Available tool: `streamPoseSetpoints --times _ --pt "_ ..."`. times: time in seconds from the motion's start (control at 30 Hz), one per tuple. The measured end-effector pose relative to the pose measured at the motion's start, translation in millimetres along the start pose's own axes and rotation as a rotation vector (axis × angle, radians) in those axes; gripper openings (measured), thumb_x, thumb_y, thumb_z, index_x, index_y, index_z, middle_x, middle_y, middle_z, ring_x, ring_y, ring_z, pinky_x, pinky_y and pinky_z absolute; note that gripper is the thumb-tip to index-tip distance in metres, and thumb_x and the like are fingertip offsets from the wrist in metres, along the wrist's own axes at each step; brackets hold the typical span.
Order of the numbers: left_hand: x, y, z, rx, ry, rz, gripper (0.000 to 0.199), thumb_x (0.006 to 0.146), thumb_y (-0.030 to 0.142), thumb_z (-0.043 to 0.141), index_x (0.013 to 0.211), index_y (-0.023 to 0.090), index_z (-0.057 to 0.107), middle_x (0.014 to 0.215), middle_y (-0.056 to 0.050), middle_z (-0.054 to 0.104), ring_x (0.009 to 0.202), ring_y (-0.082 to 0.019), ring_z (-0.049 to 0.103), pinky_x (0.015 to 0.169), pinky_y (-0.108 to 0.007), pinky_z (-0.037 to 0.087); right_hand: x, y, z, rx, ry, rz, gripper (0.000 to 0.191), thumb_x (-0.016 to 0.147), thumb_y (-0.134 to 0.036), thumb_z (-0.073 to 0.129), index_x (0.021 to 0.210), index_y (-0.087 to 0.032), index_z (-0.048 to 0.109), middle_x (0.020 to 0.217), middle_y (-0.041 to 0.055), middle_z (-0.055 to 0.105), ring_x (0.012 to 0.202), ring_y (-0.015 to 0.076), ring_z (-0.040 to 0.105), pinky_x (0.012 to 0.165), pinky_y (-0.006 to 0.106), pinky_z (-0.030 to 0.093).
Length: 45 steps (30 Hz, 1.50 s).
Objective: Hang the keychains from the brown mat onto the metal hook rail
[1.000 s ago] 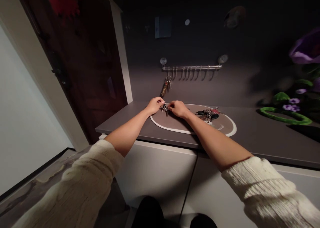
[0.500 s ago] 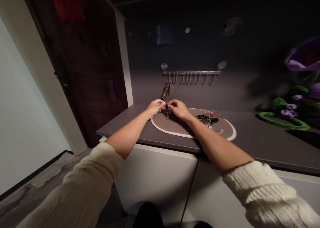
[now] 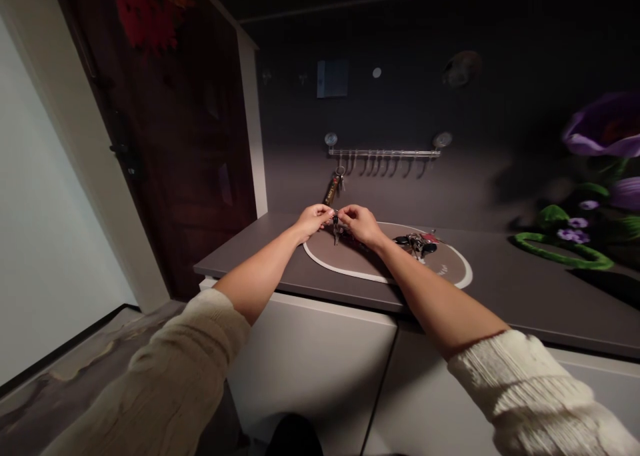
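Observation:
My left hand (image 3: 314, 221) and my right hand (image 3: 361, 224) meet over the left part of an oval mat (image 3: 340, 259), both pinching a small bunch of keys (image 3: 336, 233) that dangles between them. A pile of keys and key fobs (image 3: 417, 243) lies on the mat's right half. Just above my hands, a clear hook rail (image 3: 385, 153) is fixed to the dark wall. From its left end hangs a key ring with a brown strap (image 3: 331, 191). The strap's lower end is close behind my left hand.
The mat rests on a grey countertop (image 3: 500, 276) above white cabinet doors (image 3: 310, 349). Purple flowers with green stems (image 3: 595, 133) stand at the right. A dark red door (image 3: 190, 149) is on the left. A blue-grey plate (image 3: 333, 79) is on the wall.
The view has tilted slightly, so the scene sits a little lower. Both hands still hold the keys, which now hang a bit more freely below the fingers.

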<state>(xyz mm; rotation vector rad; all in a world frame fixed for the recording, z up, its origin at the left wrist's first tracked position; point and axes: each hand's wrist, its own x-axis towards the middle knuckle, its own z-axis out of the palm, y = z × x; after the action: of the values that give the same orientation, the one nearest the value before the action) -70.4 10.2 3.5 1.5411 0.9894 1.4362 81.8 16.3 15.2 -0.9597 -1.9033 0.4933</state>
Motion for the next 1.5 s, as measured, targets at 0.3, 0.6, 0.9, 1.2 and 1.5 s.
streamPoseSetpoints --times 0.3,0.6,0.9,1.2,1.5 --pt "-0.2 1.3 3.1 0.025 0.022 0.009 0.019 0.068 0.029 0.063 0.077 0.012 0.058 0.062 0.002 0.053 0.054 -0.005 0.047 0.048 -0.016 0.033 1.6 7.9 0.0 0.115 0.039 -0.023 0.018 0.069 -0.031 0.055 0.074 -0.014 0.059 0.072 0.0021 0.061 0.064 0.0103 0.051 0.063 0.022 0.038" --pt "-1.4 2.5 8.7 0.056 0.114 0.009 0.014 0.07 0.025 0.059 0.074 0.012 0.056 0.056 0.003 0.051 0.049 -0.005 0.045 0.049 -0.018 0.033 0.9 8.4 -3.8 0.359 0.042 0.078 0.025 0.064 -0.037 0.061 0.071 -0.014 0.056 0.063 -0.0015 0.055 0.056 0.0075 0.047 0.061 0.022 0.041" --pt "-2.4 -7.0 10.2 0.465 0.142 0.194 0.014 0.072 0.024 0.05 0.068 0.013 0.058 0.061 0.0 0.056 0.056 -0.009 0.049 0.056 -0.02 0.037 9.9 -4.7 -15.2 0.649 0.171 0.253 0.022 0.061 -0.031 0.066 0.069 -0.014 0.055 0.056 -0.0033 0.05 0.053 0.0068 0.049 0.059 0.023 0.047" --pt "-4.1 -10.5 11.3 0.623 0.122 0.231 0.017 0.075 0.024 0.047 0.071 0.015 0.061 0.066 -0.003 0.061 0.059 -0.011 0.052 0.058 -0.022 0.038 61.0 -17.1 -31.4 0.657 0.275 0.232 0.008 0.073 -0.018 0.054 0.067 -0.014 0.052 0.041 -0.0059 0.042 0.044 0.0077 0.05 0.05 0.02 0.047" --pt "-0.8 -14.9 11.1 0.702 0.117 0.246 0.018 0.076 0.023 0.047 0.073 0.014 0.062 0.071 -0.004 0.063 0.064 -0.011 0.053 0.062 -0.023 0.038 102.7 -31.1 -24.0 0.759 0.44 0.29 0.012 0.075 -0.009 0.052 0.063 -0.012 0.05 0.046 -0.0032 0.05 0.04 0.0047 0.047 0.049 0.02 0.049"
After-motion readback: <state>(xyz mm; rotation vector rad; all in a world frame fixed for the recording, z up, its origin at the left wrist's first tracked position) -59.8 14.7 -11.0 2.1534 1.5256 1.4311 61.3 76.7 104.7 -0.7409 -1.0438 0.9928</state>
